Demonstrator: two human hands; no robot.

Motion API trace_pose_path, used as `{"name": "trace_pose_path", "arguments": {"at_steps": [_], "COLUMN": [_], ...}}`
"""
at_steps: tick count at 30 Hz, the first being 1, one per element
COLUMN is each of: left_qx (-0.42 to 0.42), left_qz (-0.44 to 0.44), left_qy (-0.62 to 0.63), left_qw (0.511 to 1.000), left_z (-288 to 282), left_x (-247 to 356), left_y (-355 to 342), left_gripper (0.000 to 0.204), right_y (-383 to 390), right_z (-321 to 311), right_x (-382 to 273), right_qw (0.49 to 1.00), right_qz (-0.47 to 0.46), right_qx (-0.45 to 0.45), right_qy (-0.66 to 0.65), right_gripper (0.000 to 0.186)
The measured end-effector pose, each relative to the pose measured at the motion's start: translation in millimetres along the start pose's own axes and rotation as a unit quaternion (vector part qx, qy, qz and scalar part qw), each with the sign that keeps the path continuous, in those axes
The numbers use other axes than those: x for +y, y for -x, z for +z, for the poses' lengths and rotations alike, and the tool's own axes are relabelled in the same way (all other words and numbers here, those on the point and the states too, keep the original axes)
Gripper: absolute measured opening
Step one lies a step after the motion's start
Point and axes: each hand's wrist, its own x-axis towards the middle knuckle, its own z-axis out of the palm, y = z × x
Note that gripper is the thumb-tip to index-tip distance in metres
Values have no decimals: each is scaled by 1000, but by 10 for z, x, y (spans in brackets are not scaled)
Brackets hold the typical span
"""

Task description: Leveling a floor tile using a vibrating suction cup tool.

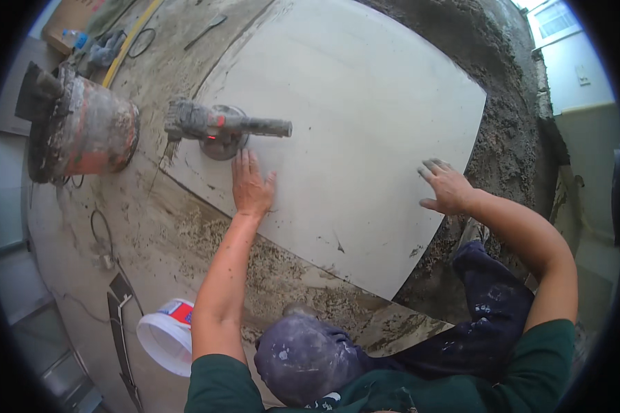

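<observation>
A large pale floor tile (351, 138) lies before me on wet grey mortar. My left hand (251, 182) rests flat on its left part, fingers stretched forward and thumb out, holding nothing. Just beyond those fingertips a dusty black power tool with a round suction base (220, 131) stands on the tile; a small red light glows on it. I cannot tell whether the fingertips touch the base. My right hand (446, 187) lies near the tile's right edge, fingers apart and pointing left, with nothing in it. Grey mortar smears its fingertips.
Rough mortar (510, 89) borders the tile on the right. A mortar-crusted bucket (96, 127) stands at the left, and a white bucket (165, 339) lies tipped beside my left forearm. A yellow straightedge (132, 41), a trowel-like tool (205, 31) and a cable (102, 230) lie around.
</observation>
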Motion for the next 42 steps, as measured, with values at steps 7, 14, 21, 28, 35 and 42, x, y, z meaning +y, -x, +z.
{"name": "trace_pose_path", "arguments": {"at_steps": [7, 14, 21, 28, 35, 42], "left_qx": [-2, -16, -141, -201, -221, -292], "left_qz": [272, 125, 113, 117, 75, 34], "left_qy": [124, 119, 136, 95, 131, 159], "left_qw": [954, 985, 974, 968, 963, 942], "left_z": [129, 402, 325, 428, 495, 141], "left_x": [730, 534, 448, 442, 395, 547], "left_y": [-456, -855, -913, -822, -770, -1290], "left_gripper": [39, 45, 54, 60, 59, 54], "right_y": [-1415, -3090, -4538, -5608, -5895, -6004], "right_z": [-353, -1201, -2295, -3223, -3272, -3244], "right_x": [-110, -247, -128, -13, -93, 258], "right_qw": [995, 973, 953, 949, 940, 911], "right_qz": [-46, 17, 0, -44, -83, -111], "right_qx": [82, 219, 299, 311, 332, 394], "right_qy": [22, -71, -47, -37, -5, 42], "right_gripper": [91, 86, 85, 90, 97, 97]}}
